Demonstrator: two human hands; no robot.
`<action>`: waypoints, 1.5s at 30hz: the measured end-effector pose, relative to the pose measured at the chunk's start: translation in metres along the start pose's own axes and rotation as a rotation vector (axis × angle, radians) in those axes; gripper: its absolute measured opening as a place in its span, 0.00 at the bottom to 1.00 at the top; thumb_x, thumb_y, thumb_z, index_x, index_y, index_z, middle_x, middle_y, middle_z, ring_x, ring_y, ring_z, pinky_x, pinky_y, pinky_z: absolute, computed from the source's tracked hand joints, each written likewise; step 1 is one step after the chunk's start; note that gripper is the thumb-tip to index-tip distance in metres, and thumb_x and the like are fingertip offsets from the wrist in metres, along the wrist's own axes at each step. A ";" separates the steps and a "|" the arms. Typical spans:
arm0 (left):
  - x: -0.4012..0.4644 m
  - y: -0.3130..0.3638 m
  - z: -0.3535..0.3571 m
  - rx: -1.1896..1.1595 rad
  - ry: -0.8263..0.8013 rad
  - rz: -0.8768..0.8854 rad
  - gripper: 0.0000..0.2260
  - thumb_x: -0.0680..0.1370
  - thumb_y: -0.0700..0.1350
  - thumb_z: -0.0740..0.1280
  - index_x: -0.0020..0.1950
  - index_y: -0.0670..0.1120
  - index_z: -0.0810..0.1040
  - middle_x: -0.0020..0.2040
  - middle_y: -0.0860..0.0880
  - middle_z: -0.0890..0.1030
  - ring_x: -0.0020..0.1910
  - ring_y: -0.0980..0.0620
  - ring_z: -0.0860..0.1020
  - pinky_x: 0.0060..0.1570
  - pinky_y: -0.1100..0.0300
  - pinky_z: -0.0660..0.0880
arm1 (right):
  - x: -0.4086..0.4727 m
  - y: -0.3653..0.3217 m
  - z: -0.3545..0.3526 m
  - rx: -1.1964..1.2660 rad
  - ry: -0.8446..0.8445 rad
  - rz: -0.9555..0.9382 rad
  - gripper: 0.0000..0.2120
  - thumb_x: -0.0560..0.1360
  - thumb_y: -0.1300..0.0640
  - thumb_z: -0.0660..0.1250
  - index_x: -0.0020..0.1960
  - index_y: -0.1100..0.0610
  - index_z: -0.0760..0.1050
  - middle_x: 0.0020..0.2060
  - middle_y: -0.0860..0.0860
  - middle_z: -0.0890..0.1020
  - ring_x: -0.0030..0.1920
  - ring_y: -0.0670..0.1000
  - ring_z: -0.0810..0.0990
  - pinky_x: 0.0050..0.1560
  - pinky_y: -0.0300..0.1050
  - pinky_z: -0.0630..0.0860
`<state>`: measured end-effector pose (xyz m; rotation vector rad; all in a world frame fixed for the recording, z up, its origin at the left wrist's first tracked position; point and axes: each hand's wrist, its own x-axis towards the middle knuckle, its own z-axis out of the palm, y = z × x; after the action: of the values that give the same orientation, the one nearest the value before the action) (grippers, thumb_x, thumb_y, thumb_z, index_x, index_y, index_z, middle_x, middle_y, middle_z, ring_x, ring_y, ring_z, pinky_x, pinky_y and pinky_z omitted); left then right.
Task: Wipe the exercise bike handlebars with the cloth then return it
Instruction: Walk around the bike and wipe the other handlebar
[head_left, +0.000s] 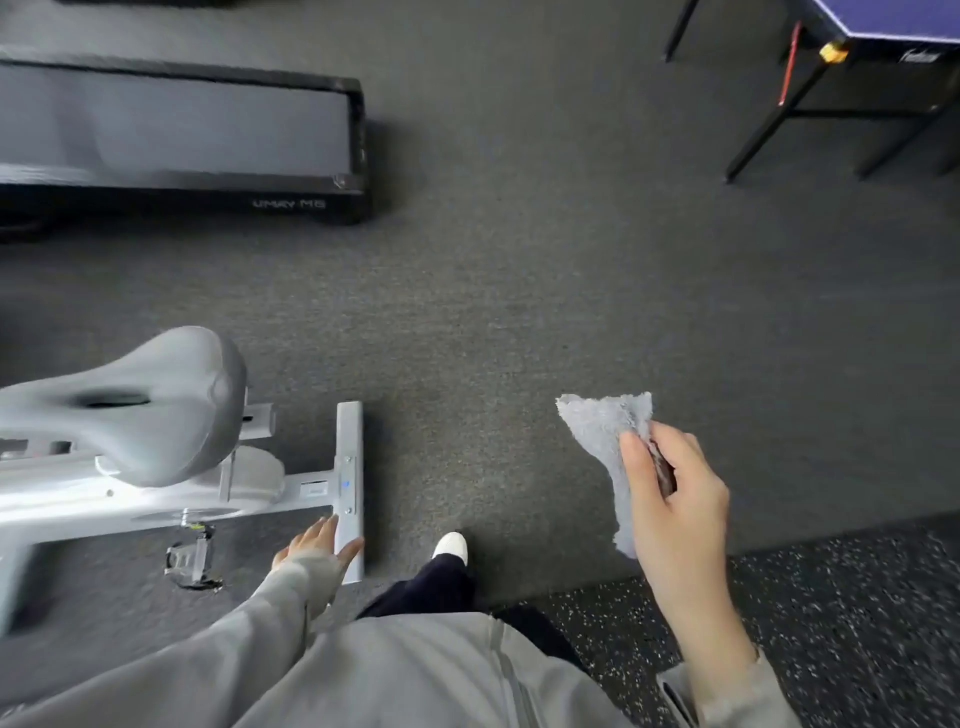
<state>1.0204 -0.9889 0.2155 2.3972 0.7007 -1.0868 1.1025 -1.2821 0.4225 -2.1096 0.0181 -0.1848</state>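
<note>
My right hand (670, 493) pinches a grey fluffy cloth (605, 431) at mid-right, held in the air above the floor, the cloth hanging down past the thumb. The white exercise bike (171, 499) stands at the lower left; its grey saddle (135, 405) and rear foot bar (349, 467) show, while the handlebars lie outside the view. My left hand (317, 545) hangs low beside the rear foot bar with fingers relaxed and straight, holding nothing.
A black treadmill (182, 135) lies at the upper left. A blue-topped table (883, 26) with black legs stands at the upper right. A bike pedal (195, 558) sticks out at lower left. My white shoe (451, 545) steps on dark carpet; speckled rubber flooring (857, 623) covers the lower right.
</note>
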 end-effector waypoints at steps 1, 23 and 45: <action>0.010 0.012 -0.014 -0.029 0.016 0.007 0.29 0.79 0.60 0.52 0.76 0.49 0.50 0.78 0.51 0.53 0.76 0.49 0.53 0.74 0.51 0.53 | 0.019 -0.002 0.006 0.013 -0.017 -0.002 0.05 0.75 0.52 0.63 0.41 0.45 0.73 0.40 0.44 0.77 0.41 0.38 0.76 0.42 0.26 0.68; 0.153 0.150 -0.157 -0.442 0.181 -0.495 0.25 0.79 0.60 0.53 0.73 0.53 0.59 0.75 0.53 0.61 0.74 0.52 0.57 0.72 0.54 0.54 | 0.457 -0.032 0.181 0.086 -0.584 -0.311 0.07 0.75 0.52 0.62 0.44 0.53 0.77 0.39 0.46 0.76 0.41 0.40 0.75 0.42 0.26 0.67; 0.287 0.030 -0.358 -1.072 0.408 -0.726 0.23 0.80 0.55 0.58 0.72 0.46 0.64 0.74 0.48 0.62 0.73 0.50 0.60 0.72 0.52 0.59 | 0.543 -0.232 0.534 0.184 -1.118 -0.649 0.03 0.77 0.49 0.63 0.46 0.44 0.75 0.41 0.47 0.77 0.43 0.44 0.77 0.41 0.28 0.71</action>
<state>1.4047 -0.7367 0.2156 1.4014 1.8074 -0.2175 1.6994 -0.7550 0.4165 -1.7092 -1.2834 0.6019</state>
